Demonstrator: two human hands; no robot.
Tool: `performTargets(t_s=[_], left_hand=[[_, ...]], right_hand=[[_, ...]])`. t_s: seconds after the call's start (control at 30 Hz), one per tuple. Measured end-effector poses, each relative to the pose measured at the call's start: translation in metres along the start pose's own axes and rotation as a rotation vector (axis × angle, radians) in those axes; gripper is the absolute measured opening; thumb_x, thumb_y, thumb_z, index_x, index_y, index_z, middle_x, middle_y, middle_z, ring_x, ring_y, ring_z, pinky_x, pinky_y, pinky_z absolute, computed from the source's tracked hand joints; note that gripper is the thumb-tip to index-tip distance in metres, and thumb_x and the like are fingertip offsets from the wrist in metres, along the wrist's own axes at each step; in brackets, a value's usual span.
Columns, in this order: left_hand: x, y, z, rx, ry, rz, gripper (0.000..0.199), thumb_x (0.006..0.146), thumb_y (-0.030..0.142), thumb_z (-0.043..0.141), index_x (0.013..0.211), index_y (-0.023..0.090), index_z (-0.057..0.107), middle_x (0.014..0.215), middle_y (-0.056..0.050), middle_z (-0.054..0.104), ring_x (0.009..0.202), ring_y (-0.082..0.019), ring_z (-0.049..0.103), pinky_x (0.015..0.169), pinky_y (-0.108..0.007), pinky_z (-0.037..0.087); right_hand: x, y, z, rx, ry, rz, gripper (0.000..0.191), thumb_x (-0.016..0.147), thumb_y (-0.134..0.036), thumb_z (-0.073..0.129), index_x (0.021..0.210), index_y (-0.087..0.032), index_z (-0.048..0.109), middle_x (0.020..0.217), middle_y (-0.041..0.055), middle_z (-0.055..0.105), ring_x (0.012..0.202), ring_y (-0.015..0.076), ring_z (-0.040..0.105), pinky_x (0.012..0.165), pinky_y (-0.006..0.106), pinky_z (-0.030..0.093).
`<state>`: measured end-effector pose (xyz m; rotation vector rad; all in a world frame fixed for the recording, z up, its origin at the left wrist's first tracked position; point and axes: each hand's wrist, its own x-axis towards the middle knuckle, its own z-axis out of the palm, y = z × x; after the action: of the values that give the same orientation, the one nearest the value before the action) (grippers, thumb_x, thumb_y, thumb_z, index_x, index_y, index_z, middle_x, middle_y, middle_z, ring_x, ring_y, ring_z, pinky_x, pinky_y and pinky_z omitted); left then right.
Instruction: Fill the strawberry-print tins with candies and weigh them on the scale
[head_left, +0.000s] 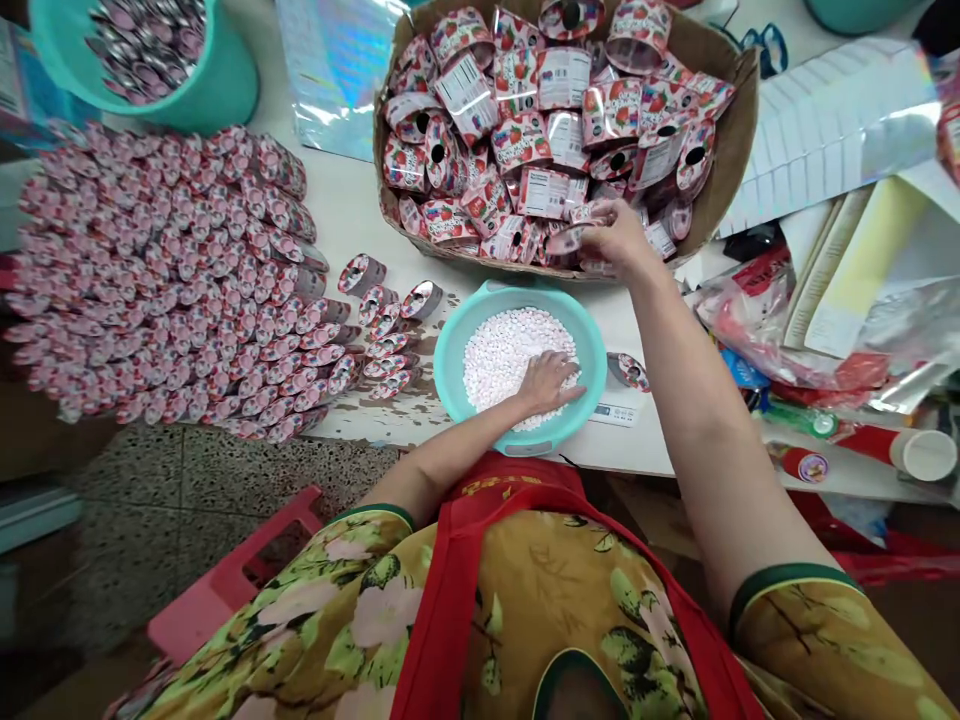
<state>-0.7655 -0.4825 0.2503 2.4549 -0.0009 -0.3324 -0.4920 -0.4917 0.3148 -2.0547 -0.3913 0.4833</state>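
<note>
The left hand [547, 383] is laid on white bits [499, 350] in the bowl [447, 365] on the desk [343, 195], its fingers spread and nothing pinched. The right hand [619, 235] is held over the near side of the box [739, 135], where tubs [521, 140] are piled; its fingers are bent at one tub, but whether it is gripped cannot be told. Each tub is best pinched softly by its sides, so that the others are not knocked.

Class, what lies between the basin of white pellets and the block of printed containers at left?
In the head view, a small loose group of printed containers stands there on the worn tabletop.
</note>
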Motion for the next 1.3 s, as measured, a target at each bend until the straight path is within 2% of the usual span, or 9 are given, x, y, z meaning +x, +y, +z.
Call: performTargets(t_s=[0.13,0.27,0.43,0.63,0.8,0.93,1.03,1.17,1.3], left_hand=[[-0.044,-0.011,-0.008,0.148,-0.234,0.145,0.044,0.096,0.051,0.05,0.127,0.025,0.068,0.131,-0.014,0.059,0.12,-0.035,0.051,0.099,-0.053,0.042],[-0.067,-0.04,-0.024,0.191,-0.366,0.079,0.039,0.093,0.041,0.053,0.122,0.021,0.07,0.128,-0.018,0.059,0.111,-0.036,0.057,0.093,-0.049,0.046],[-0.059,-0.063,-0.027,-0.222,-0.143,-0.298,0.018,0.077,0.03,0.072,0.091,0.02,0.075,0.097,-0.011,0.067,0.091,-0.027,0.063,0.085,-0.034,0.047],[-0.041,-0.057,-0.042,-1.207,0.128,-0.723,0.02,0.067,0.032,0.078,0.074,0.017,0.067,0.071,-0.003,0.064,0.065,-0.015,0.056,0.058,-0.023,0.042],[-0.038,-0.052,-0.058,-1.722,0.114,-0.757,0.017,0.068,0.03,0.07,0.075,0.018,0.061,0.07,-0.002,0.061,0.055,-0.011,0.053,0.045,-0.018,0.035],[-0.041,-0.055,-0.066,-1.854,0.035,-0.721,0.018,0.071,0.035,0.062,0.073,0.017,0.058,0.064,-0.006,0.06,0.048,-0.012,0.05,0.037,-0.019,0.025],[-0.042,-0.056,-0.069,-1.941,0.069,-0.673,0.02,0.075,0.035,0.061,0.081,0.016,0.062,0.067,-0.007,0.063,0.05,-0.014,0.055,0.038,-0.02,0.031],[-0.034,-0.056,-0.064,-2.064,0.105,-0.721,0.021,0.078,0.035,0.061,0.085,0.016,0.062,0.071,-0.008,0.065,0.054,-0.015,0.06,0.041,-0.02,0.037],[-0.027,-0.057,-0.061,-1.993,0.099,-0.787,0.015,0.077,0.031,0.061,0.075,0.017,0.056,0.062,-0.003,0.056,0.044,-0.01,0.049,0.038,-0.019,0.03]], right_hand=[[-0.029,-0.006,-0.033,0.523,0.029,0.085,0.057,0.064,-0.053,0.086,0.099,-0.026,0.05,0.096,-0.0005,0.061,0.092,0.017,0.06,0.087,0.039,0.058],[-0.052,-0.007,-0.051,0.644,0.106,-0.049,0.063,0.06,-0.079,0.079,0.097,-0.035,0.055,0.095,-0.0023,0.065,0.104,0.0194,0.058,0.091,0.039,0.056],[-0.054,0.013,-0.037,0.324,0.161,-0.117,0.062,0.077,-0.077,0.064,0.111,-0.025,0.059,0.097,0.003,0.065,0.11,0.0223,0.059,0.093,0.046,0.053],[-0.03,0.014,-0.043,-0.175,0.308,-0.166,0.044,0.088,-0.047,0.057,0.12,-0.017,0.06,0.113,0.012,0.063,0.107,0.0259,0.062,0.093,0.049,0.054],[-0.013,-0.009,-0.023,-0.388,0.096,-0.14,0.051,0.076,-0.044,0.077,0.113,-0.013,0.063,0.12,0.0146,0.06,0.113,0.0274,0.058,0.107,0.052,0.046],[-0.002,-0.024,0.012,-0.61,-0.104,-0.192,0.05,0.072,-0.034,0.081,0.11,-0.008,0.06,0.129,0.02,0.056,0.127,0.0315,0.05,0.114,0.054,0.035],[-0.002,-0.025,0.009,-0.599,-0.153,-0.178,0.05,0.063,-0.03,0.086,0.101,-0.013,0.059,0.114,0.0139,0.064,0.114,0.0312,0.056,0.106,0.054,0.044],[-0.041,-0.028,-0.023,-0.246,-0.072,-0.244,0.051,0.067,-0.045,0.081,0.104,-0.02,0.058,0.103,0.004,0.066,0.1,0.0236,0.062,0.092,0.043,0.053],[-0.126,-0.028,-0.036,0.101,-0.001,-0.213,0.058,0.064,-0.052,0.083,0.108,-0.023,0.058,0.109,0.0041,0.068,0.103,0.0233,0.065,0.092,0.042,0.054]])
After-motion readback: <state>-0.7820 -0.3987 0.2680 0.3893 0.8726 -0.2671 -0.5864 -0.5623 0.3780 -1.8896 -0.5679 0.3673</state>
